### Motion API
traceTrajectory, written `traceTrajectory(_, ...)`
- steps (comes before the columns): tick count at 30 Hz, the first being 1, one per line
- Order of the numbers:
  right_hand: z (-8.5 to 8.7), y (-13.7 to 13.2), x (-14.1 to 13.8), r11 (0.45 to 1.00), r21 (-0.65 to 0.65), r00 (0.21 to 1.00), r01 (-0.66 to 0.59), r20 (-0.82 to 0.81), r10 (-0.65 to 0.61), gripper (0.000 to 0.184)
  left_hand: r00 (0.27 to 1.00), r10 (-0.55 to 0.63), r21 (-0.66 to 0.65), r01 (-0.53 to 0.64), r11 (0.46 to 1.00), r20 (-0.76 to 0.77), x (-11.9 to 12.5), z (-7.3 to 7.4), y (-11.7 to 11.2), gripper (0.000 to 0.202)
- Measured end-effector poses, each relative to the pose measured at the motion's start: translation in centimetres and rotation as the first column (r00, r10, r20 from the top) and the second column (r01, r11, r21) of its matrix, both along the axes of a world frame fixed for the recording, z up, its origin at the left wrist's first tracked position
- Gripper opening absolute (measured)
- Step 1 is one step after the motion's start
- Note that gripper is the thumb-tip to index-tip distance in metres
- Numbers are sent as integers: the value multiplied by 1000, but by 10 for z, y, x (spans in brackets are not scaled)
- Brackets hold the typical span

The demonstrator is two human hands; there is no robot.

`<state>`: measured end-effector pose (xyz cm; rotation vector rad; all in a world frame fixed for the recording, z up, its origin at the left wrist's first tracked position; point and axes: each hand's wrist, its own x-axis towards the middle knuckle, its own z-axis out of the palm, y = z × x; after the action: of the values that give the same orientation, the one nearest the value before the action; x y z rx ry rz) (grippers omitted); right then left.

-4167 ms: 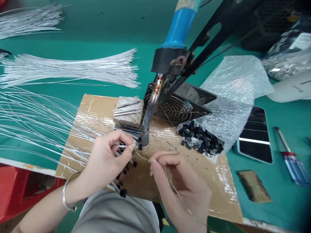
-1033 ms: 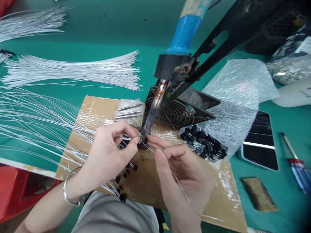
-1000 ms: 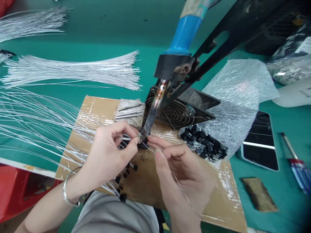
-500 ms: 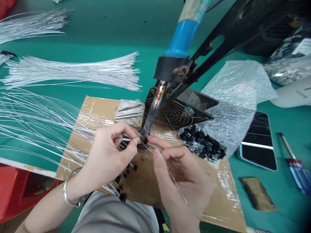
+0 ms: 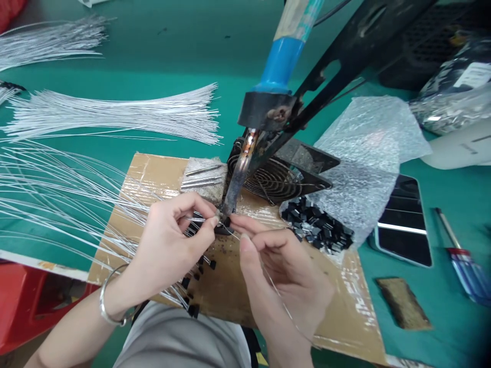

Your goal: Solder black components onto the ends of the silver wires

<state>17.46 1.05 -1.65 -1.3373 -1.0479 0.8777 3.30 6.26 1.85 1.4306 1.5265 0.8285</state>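
My left hand (image 5: pixel 171 245) pinches a thin white wire with a small black part at its end, held at the tip (image 5: pixel 227 208) of a fixed soldering iron (image 5: pixel 268 87) with a blue handle. More white wires (image 5: pixel 69 204) fan out to the left from that hand. My right hand (image 5: pixel 286 276) is closed on a thin strand of solder wire (image 5: pixel 276 291), its end brought to the same tip. Both hands meet over a taped cardboard sheet (image 5: pixel 337 306).
A pile of small black parts (image 5: pixel 316 225) lies on bubble wrap (image 5: pixel 368 148). A black fan (image 5: pixel 276 176) sits behind the iron's tip. Bundles of white wires (image 5: pixel 115 112) lie on the green table. A phone (image 5: pixel 402 222), a screwdriver (image 5: pixel 460 255) and a brown pad (image 5: pixel 402 301) lie at right.
About four seconds ago my right hand was lower, away from the tip; it has risen and brought the solder wire to the iron. In the last second both hands hold nearly still.
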Motion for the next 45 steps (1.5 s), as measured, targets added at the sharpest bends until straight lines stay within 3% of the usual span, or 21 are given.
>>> traceTrajectory(9, 0, 0, 0, 1000, 13, 1000, 3, -4, -3, 17, 1000, -1, -10, 1, 1000, -3, 1, 1, -1, 9)
traceTrajectory(14, 4, -1, -1, 999, -48, 1000, 22, -16, -23, 17, 1000, -1, -24, 1, 1000, -2, 0, 1, -1, 9)
traceTrajectory(20, -2, -1, -1, 1000, 12, 1000, 11, 4, -11, 17, 1000, -2, -31, 2, 1000, 4, 0, 1, -1, 8)
traceTrajectory(31, 3, -1, -1, 1000, -2, 997, 21, 73, -21, 16, 1000, -1, -16, 1, 1000, -3, 1, 1, -2, 8)
traceTrajectory(45, -1, -2, -2, 999, 14, 999, 29, 36, -29, 15, 1000, -1, -42, 0, 999, -3, 1, -1, -1, 8)
